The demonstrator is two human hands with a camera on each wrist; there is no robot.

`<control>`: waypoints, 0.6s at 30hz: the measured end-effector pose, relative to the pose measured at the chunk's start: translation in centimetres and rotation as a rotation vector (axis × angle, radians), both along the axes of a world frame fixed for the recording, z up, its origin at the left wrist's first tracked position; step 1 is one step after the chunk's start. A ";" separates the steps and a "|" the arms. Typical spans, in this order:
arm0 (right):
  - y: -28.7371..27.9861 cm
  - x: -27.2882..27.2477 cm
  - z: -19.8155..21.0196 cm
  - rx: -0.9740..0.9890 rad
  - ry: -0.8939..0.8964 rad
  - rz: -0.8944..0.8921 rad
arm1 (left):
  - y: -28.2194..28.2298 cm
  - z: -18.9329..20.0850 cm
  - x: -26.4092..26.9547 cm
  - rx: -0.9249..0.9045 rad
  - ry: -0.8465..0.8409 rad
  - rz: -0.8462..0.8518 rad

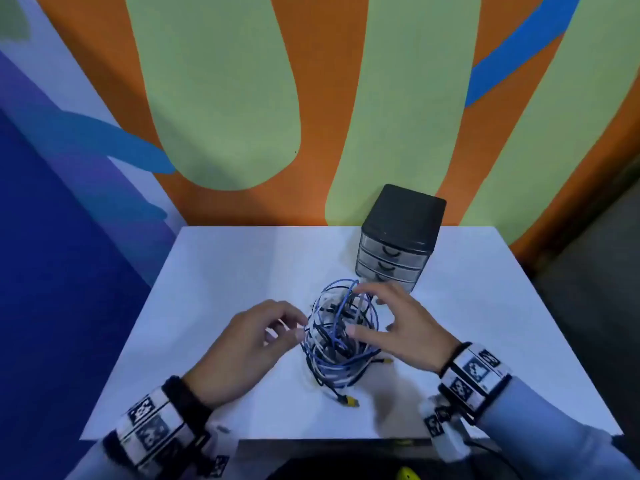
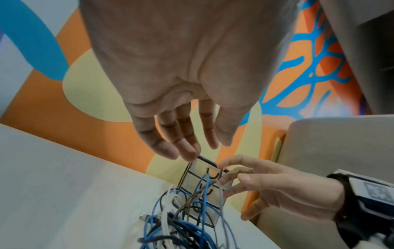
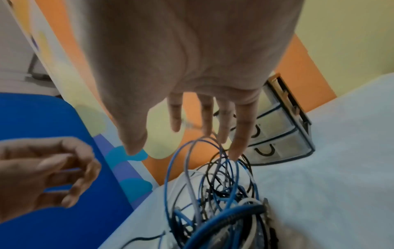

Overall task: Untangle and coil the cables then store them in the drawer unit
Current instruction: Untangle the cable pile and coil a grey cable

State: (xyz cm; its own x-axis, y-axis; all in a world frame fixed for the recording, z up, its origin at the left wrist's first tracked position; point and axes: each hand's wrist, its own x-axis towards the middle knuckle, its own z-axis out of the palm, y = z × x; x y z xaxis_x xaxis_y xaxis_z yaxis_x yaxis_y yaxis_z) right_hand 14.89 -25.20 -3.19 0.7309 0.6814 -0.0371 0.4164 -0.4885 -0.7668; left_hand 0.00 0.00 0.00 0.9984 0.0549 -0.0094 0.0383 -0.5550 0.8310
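Here we see a white table point(image 1: 221, 271) with its near edge at the bottom of the head view and its far edge against a painted wall point(image 1: 214, 98). Bare tabletop runs along the left side out to that edge. Our left hand point(image 1: 242, 344) hovers just left of the cable tangle point(image 1: 337, 341), fingers loosely curled; in the right wrist view its thumb and fingertips point(image 3: 85, 170) sit close together, but we cannot tell whether a strand is pinched between them. The tangle of blue, white and black cables sits mid-table in an upright knot of loops, with a yellow-tipped plug point(image 1: 350, 401) trailing toward the near edge. Our right hand point(image 1: 398, 327) arches over the tangle's right side, fingers spread and relaxed, tips at the top loops, holding nothing firmly. Just behind the tangle stands the black drawer unit point(image 1: 401, 233), its clear drawers pushed in, close to the far edge. More bare table lies right of it.
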 end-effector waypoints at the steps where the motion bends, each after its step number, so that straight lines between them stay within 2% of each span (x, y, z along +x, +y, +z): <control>1: 0.8 0.6 -0.4 -0.036 0.020 -0.019 | 0.2 -0.7 1.6 0.002 -0.009 0.022; 6: 3.4 4.0 -3.6 -0.188 0.070 0.057 | 1.3 -5.8 8.1 0.106 0.101 0.071; 11: 4.9 7.5 -5.7 -0.128 0.025 0.003 | 2.4 -10.6 11.9 0.199 0.285 0.008; 13: 5.2 8.8 -5.9 -0.021 0.027 -0.022 | 2.5 -11.6 12.9 0.170 0.241 0.002; 16: 5.6 10.0 -5.9 0.139 0.009 -0.023 | 3.1 -12.3 14.4 0.061 0.106 0.095; 18: 6.1 10.5 -5.9 0.167 -0.005 0.004 | 3.3 -12.6 15.4 -0.056 0.017 0.156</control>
